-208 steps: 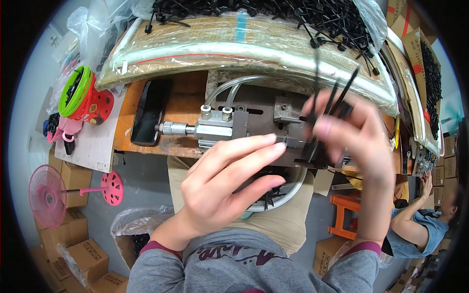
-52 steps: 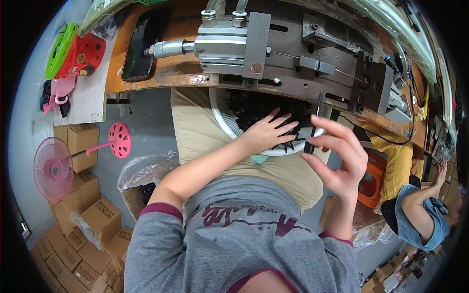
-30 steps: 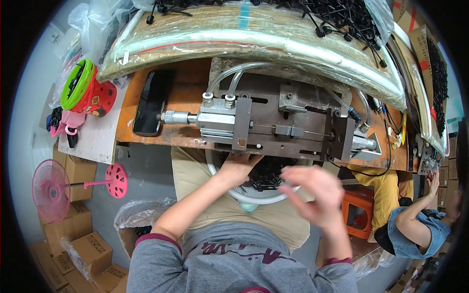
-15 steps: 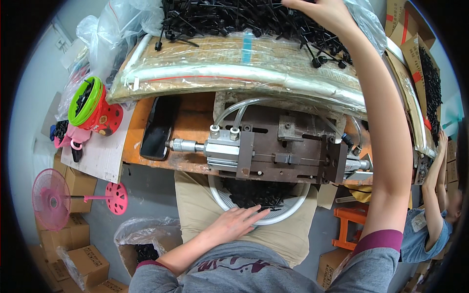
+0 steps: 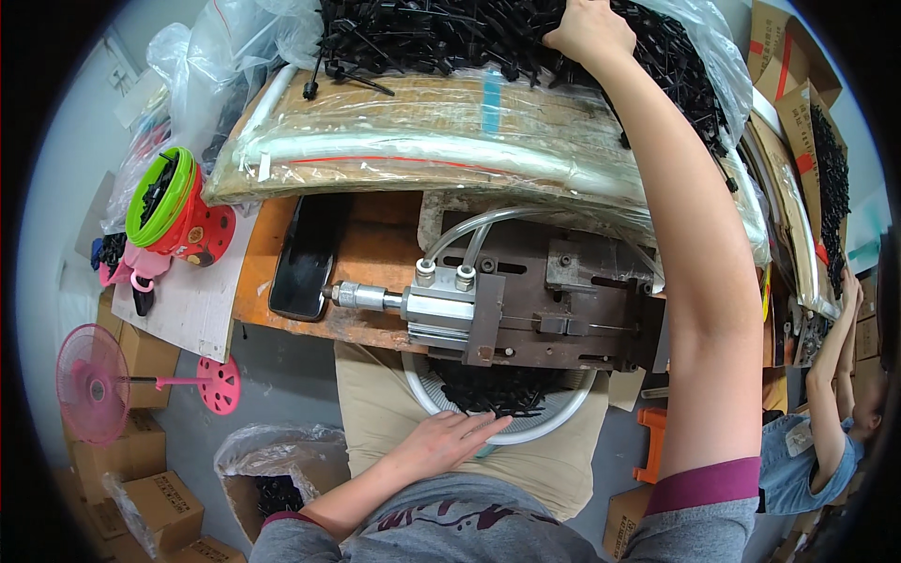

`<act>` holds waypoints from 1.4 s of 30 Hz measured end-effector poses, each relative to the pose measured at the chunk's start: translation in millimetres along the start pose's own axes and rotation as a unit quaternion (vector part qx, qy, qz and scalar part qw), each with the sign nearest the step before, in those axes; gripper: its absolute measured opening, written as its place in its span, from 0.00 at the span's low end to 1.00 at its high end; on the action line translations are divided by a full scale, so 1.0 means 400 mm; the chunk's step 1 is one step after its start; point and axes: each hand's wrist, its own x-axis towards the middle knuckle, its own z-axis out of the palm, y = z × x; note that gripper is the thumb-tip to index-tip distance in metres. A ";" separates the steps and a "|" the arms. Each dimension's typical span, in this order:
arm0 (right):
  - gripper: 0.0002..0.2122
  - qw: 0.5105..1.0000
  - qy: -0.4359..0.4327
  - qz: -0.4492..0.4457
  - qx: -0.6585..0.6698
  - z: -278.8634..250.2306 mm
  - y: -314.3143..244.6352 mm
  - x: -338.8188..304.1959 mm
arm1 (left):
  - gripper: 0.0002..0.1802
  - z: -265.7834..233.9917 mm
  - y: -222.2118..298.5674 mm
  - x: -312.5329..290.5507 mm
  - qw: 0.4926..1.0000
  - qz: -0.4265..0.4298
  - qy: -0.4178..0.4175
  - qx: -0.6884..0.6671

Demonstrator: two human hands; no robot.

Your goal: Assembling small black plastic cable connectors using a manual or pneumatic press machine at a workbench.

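Observation:
My left hand (image 5: 446,444) lies with its fingers stretched out over the near rim of a white plastic basket (image 5: 566,408) on my lap. Small black plastic pieces (image 5: 497,388) fill part of that basket. My right arm reaches far forward, and my right hand (image 5: 593,36) is at a large heap of black plastic parts with thin stems and knobbed ends (image 5: 450,38). Its thumb shows, but the other fingers are largely hidden at the upper edge. Between heap and basket stands a metal bench fixture with a silver cylinder (image 5: 439,314) and clear air hoses (image 5: 479,230).
A plastic-wrapped tray edge (image 5: 394,155) bounds the heap. Left are a black phone (image 5: 305,267), a red and green bucket (image 5: 199,225) and a pink fan (image 5: 94,385). An orange stool (image 5: 650,441) stands right. Farther right, a co-worker's arms (image 5: 831,357) reach toward another box of black parts (image 5: 826,178).
My right hand has shifted left across the heap, and its arm has swung left with it, now covering the fixture's right end. My left hand stays at the basket rim.

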 end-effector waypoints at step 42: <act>0.09 0.907 -0.035 -0.103 0.408 -0.141 0.406 -0.181 | 0.24 -0.156 0.154 0.085 0.981 0.134 0.136 0.027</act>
